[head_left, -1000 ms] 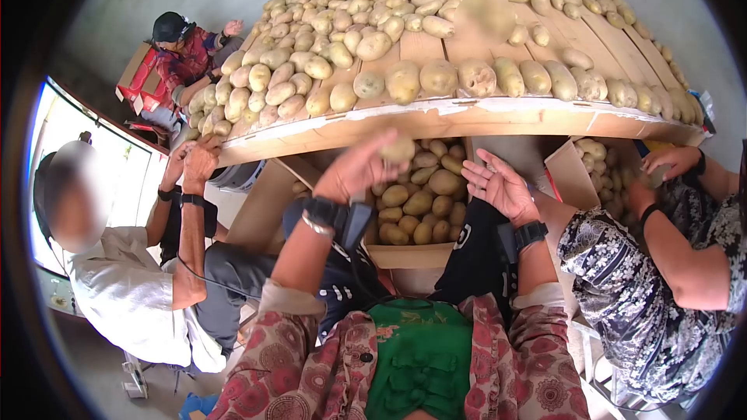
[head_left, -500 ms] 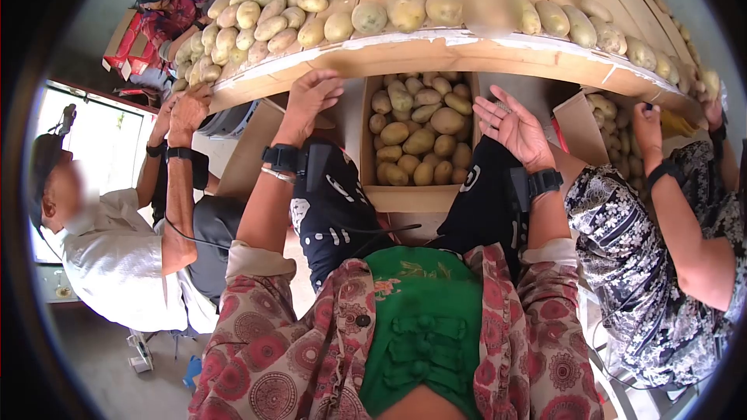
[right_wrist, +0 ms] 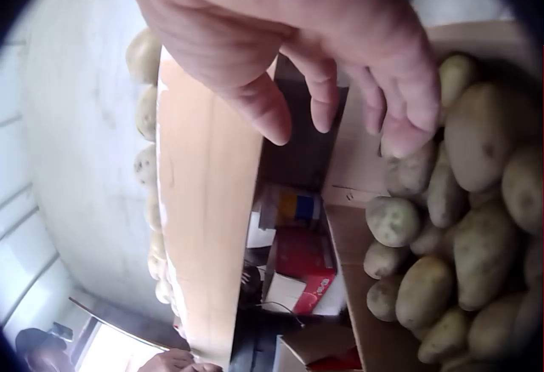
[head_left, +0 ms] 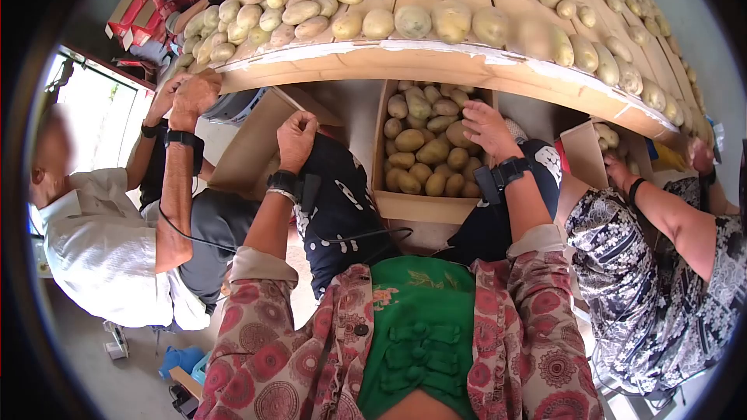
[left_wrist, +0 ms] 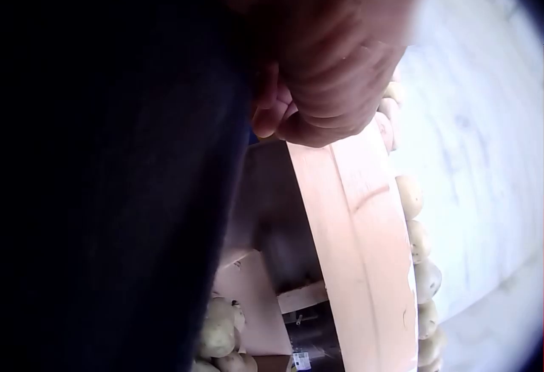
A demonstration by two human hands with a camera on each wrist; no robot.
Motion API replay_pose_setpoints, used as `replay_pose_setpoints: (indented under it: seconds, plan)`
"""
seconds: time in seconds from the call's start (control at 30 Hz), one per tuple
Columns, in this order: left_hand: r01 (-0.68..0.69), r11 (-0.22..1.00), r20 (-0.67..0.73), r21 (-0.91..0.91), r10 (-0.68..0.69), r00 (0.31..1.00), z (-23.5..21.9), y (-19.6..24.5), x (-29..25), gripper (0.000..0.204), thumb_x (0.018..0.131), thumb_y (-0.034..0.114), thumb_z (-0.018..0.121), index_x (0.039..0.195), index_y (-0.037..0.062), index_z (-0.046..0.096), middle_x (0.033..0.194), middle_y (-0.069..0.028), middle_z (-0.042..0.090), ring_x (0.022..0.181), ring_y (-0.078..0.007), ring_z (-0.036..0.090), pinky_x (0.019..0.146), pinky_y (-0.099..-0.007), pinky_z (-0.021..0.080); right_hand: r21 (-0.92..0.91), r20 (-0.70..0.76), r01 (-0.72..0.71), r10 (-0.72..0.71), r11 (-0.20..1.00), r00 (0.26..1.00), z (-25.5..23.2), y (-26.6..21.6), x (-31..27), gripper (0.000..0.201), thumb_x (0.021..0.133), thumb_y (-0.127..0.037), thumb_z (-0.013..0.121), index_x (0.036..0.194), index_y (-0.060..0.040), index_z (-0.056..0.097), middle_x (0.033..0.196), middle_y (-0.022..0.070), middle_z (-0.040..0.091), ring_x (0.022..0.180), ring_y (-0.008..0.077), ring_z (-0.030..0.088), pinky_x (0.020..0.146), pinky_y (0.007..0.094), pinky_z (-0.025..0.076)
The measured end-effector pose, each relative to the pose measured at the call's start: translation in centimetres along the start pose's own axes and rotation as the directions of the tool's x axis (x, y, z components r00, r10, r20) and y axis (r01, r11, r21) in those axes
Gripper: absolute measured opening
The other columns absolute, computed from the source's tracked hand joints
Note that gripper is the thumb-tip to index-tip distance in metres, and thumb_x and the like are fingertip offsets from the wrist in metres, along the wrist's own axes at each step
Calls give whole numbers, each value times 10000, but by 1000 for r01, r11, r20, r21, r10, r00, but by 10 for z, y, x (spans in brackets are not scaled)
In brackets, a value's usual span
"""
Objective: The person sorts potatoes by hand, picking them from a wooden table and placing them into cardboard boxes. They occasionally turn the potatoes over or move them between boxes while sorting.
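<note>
A cardboard box [head_left: 412, 206] full of yellow potatoes [head_left: 424, 152] stands under a wooden table edge [head_left: 436, 58], between my dark-clad knees. My right hand [head_left: 482, 126] reaches into the box, palm down and fingers relaxed, fingertips at the top potatoes. The right wrist view shows this hand [right_wrist: 331, 117] spread above the potatoes [right_wrist: 476, 244], gripping none. My left hand [head_left: 298, 138] is curled into a fist over my left knee, left of the box. In the left wrist view its fingers [left_wrist: 331, 74] are folded in beside the table edge [left_wrist: 357, 244], and nothing shows inside them.
Rows of potatoes [head_left: 412, 22] cover the tabletop. A person in a white shirt [head_left: 101, 249] sits at my left with hands on the table edge. A person in a floral top [head_left: 661, 280] at my right reaches toward another box [head_left: 603, 140]. Red packages [right_wrist: 297, 274] lie under the table.
My left hand came down from the table edge to a fist over my knee. My right hand turned from raised and palm-up to palm-down on the box's potatoes.
</note>
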State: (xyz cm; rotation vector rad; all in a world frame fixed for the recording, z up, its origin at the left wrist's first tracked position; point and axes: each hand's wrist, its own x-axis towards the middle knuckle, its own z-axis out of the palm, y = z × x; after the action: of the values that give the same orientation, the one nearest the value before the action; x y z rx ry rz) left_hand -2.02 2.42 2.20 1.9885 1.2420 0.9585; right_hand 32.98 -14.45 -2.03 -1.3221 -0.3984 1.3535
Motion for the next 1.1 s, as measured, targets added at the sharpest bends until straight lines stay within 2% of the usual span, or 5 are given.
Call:
replay_pose_setpoints:
  seconds: [0.37,0.5,0.77,0.93,1.1]
  plan:
    - [14,1000,79,18,-15,997,-18,-1,2,41,761,39,619,779,3,608,640,-3,585,581,-53,517,582,-232,454,-378,13,21,-18,926,1000,35,73,52,381,802,-175,630,1137,-9,556,811,36,563,598,95,466,505,236,402]
    - [-44,998,22,33,43,999,-13,-3,0,44,749,11,604,789,0,591,634,-35,568,568,-78,516,569,-248,450,-543,35,196,-211,816,977,33,89,73,405,764,-166,648,1118,9,558,938,122,629,827,241,604,708,344,482]
    - [-65,998,44,26,63,997,2,-2,7,65,722,-33,584,777,0,574,645,-59,556,562,-111,527,565,-251,448,-904,171,308,-410,295,896,80,54,101,526,724,-134,607,1228,-72,469,1263,253,434,1167,403,418,952,454,389]
    - [-62,998,43,33,61,997,10,-1,12,77,713,-23,593,783,7,579,661,-67,568,565,-131,545,573,-255,458,-988,156,153,-182,-28,971,108,46,132,807,735,-118,569,1426,-169,154,1419,248,196,1279,458,235,939,599,337]
    - [-48,995,53,85,44,998,8,-1,14,76,697,15,600,768,23,575,680,-90,576,582,-189,575,590,-284,474,-987,118,104,-112,-124,987,113,53,150,637,800,-175,537,1385,-173,283,1418,204,243,1272,432,273,913,598,357]
